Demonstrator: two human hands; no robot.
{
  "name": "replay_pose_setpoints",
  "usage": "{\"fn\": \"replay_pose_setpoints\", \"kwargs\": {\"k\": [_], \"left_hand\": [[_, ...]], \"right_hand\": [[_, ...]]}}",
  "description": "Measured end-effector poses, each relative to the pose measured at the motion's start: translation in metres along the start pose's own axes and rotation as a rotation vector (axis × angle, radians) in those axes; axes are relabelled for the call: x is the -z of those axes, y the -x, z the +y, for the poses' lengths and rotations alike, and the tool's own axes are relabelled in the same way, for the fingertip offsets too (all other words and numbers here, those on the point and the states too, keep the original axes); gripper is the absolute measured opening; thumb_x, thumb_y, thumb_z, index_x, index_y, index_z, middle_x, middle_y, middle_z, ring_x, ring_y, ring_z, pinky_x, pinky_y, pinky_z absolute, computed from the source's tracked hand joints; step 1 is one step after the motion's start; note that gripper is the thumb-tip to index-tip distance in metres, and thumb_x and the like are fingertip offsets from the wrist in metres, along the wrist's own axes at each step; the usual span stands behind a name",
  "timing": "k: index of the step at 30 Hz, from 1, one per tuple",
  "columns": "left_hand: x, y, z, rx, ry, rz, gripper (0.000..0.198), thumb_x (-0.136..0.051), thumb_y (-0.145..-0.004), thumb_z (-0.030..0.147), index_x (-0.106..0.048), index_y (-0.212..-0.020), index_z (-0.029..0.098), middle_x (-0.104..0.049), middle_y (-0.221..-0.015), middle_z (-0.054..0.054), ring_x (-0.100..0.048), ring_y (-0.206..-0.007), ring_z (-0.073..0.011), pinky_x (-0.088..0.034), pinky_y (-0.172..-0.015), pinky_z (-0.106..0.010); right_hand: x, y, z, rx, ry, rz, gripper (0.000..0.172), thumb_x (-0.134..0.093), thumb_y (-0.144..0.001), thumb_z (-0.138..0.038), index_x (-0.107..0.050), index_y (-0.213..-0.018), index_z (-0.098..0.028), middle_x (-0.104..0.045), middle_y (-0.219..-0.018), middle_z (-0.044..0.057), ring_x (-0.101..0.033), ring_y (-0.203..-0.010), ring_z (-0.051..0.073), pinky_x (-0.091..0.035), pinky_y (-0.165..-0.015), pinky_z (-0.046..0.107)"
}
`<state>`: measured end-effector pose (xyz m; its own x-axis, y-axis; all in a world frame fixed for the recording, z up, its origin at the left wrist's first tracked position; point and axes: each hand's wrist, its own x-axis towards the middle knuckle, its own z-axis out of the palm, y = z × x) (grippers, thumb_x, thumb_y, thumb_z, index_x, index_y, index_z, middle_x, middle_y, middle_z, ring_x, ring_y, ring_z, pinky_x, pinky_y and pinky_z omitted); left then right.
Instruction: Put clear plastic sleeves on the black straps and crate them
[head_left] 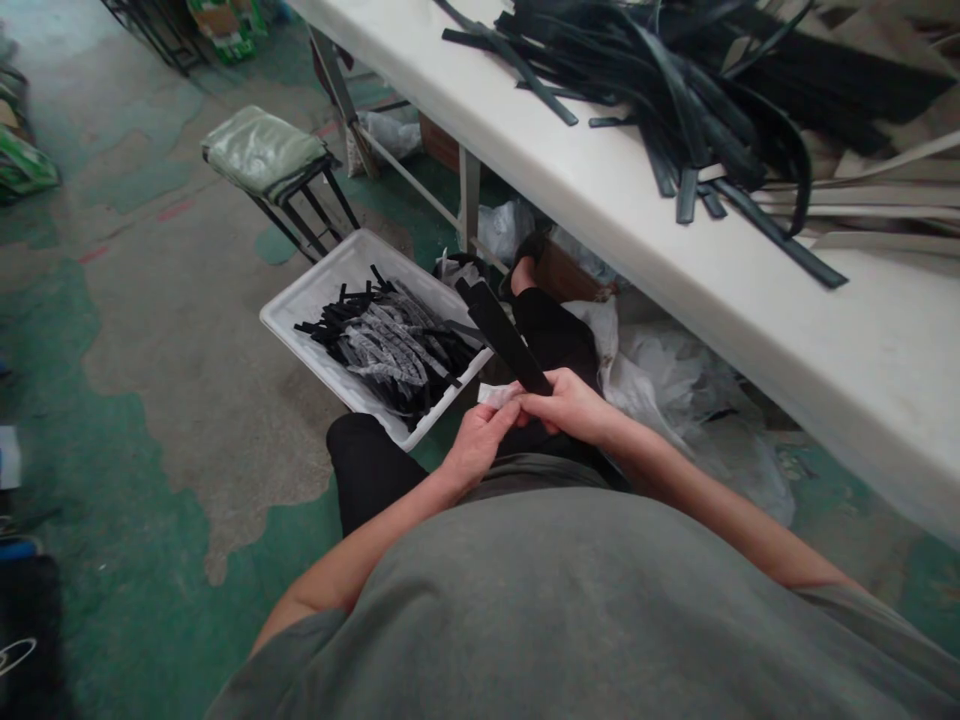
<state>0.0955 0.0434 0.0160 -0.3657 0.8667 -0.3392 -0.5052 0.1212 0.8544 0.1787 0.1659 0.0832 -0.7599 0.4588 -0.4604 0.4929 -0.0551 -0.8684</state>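
Note:
Black strips [510,340] stand up in a bundle from my right hand [566,403], whose fingers are wrapped round their lower end. My left hand [482,437] meets it over my lap, thumb and fingers pinched on a small white piece [496,394] beside the strips. Just beyond my left knee, a white plastic bin [300,352] holds many black strips [442,345], some with a speckled grey side. More long black strips [690,100] lie in a loose heap on the white table [847,350] at upper right.
A stool [259,150] with a pale green cover stands behind the bin. Table legs [469,195] rise close to the bin's right side. Clear plastic bags [690,400] and a cardboard box [562,270] lie under the table. Beige strips [885,205] rest on the table at the right.

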Motion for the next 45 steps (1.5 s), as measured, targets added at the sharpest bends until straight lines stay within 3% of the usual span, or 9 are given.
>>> {"fn": "replay_pose_setpoints", "kwargs": {"k": [6, 12, 19, 26, 30, 33, 38, 42, 45], "left_hand": [[0.014, -0.006, 0.013, -0.146, -0.05, 0.145, 0.024, -0.07, -0.078, 0.037, -0.076, -0.089, 0.016, -0.073, -0.091, -0.006, -0.064, -0.092, -0.0184, -0.045, -0.091, -0.029], [0.036, -0.021, 0.019, 0.058, 0.365, 0.305, 0.025, -0.082, -0.065, 0.032, -0.069, -0.074, 0.013, -0.07, -0.071, -0.003, -0.063, -0.064, -0.0128, -0.05, -0.065, -0.025], [0.034, -0.022, 0.014, 0.162, 0.575, 0.321, 0.01, -0.069, -0.08, 0.022, -0.064, -0.078, 0.013, -0.069, -0.074, -0.004, -0.066, -0.067, -0.0127, -0.053, -0.066, -0.024], [0.043, -0.023, 0.01, 0.153, 0.616, 0.244, 0.013, -0.062, -0.086, 0.025, -0.066, -0.09, 0.013, -0.072, -0.085, -0.006, -0.067, -0.074, -0.0141, -0.055, -0.07, -0.027], [0.044, -0.028, 0.008, 0.138, 0.542, 0.338, 0.01, -0.07, -0.079, 0.021, -0.065, -0.08, 0.013, -0.069, -0.077, -0.002, -0.064, -0.065, -0.0104, -0.052, -0.064, -0.022], [0.041, -0.029, 0.006, 0.125, 0.499, 0.393, 0.012, -0.073, -0.075, 0.021, -0.066, -0.077, 0.012, -0.068, -0.074, -0.001, -0.062, -0.062, -0.009, -0.05, -0.064, -0.022], [0.036, -0.026, 0.006, 0.071, 0.422, 0.413, 0.02, -0.079, -0.067, 0.027, -0.07, -0.076, 0.012, -0.067, -0.071, -0.001, -0.06, -0.062, -0.0088, -0.047, -0.064, -0.02], [0.032, -0.022, 0.008, -0.023, 0.38, 0.359, 0.026, -0.083, -0.061, 0.032, -0.072, -0.074, 0.013, -0.067, -0.07, -0.001, -0.059, -0.063, -0.0092, -0.048, -0.064, -0.021], [0.026, -0.018, 0.005, -0.051, 0.264, 0.288, 0.026, -0.081, -0.064, 0.036, -0.074, -0.075, 0.014, -0.068, -0.071, -0.002, -0.059, -0.064, -0.0102, -0.048, -0.064, -0.022]], "right_hand": [[0.002, 0.002, 0.012, 0.012, 0.06, -0.046, 0.025, -0.06, -0.078, -0.036, -0.066, -0.083, -0.012, -0.066, -0.064, 0.002, -0.042, -0.037, 0.005, -0.03, -0.036, 0.02], [0.018, 0.019, 0.019, -0.012, -0.052, -0.221, 0.034, -0.06, -0.082, -0.043, -0.058, -0.1, -0.015, -0.062, -0.062, -0.002, -0.039, -0.037, 0.005, -0.028, -0.037, 0.019], [0.023, 0.04, 0.031, -0.066, 0.058, -0.308, 0.035, -0.058, -0.086, -0.046, -0.059, -0.102, -0.015, -0.06, -0.063, -0.002, -0.041, -0.043, 0.006, -0.031, -0.041, 0.02], [0.013, 0.041, 0.053, 0.023, 0.272, -0.353, 0.033, -0.054, -0.089, -0.04, -0.066, -0.104, -0.013, -0.062, -0.069, 0.001, -0.057, -0.062, 0.014, -0.045, -0.06, 0.025], [0.007, 0.041, 0.058, 0.079, 0.345, -0.236, 0.05, -0.053, -0.088, -0.036, -0.051, -0.134, -0.017, -0.068, -0.075, 0.002, -0.063, -0.068, 0.018, -0.048, -0.064, 0.028], [0.006, 0.044, 0.057, 0.113, 0.355, -0.083, 0.055, -0.055, -0.088, -0.035, -0.044, -0.14, -0.023, -0.071, -0.084, 0.002, -0.065, -0.071, 0.018, -0.049, -0.07, 0.03], [0.014, 0.049, 0.055, 0.068, 0.18, -0.016, 0.044, -0.05, -0.091, -0.044, -0.055, -0.129, -0.023, -0.072, -0.095, 0.005, -0.059, -0.056, 0.014, -0.051, -0.059, 0.029], [0.029, 0.042, 0.047, -0.023, 0.095, 0.039, 0.039, -0.054, -0.088, -0.047, -0.065, -0.111, -0.018, -0.073, -0.095, 0.008, -0.069, -0.078, 0.021, -0.055, -0.074, 0.033], [0.035, 0.027, 0.033, -0.04, 0.108, 0.108, 0.034, -0.056, -0.087, -0.046, -0.068, -0.1, -0.018, -0.074, -0.097, 0.009, -0.07, -0.088, 0.024, -0.055, -0.078, 0.036]]}}
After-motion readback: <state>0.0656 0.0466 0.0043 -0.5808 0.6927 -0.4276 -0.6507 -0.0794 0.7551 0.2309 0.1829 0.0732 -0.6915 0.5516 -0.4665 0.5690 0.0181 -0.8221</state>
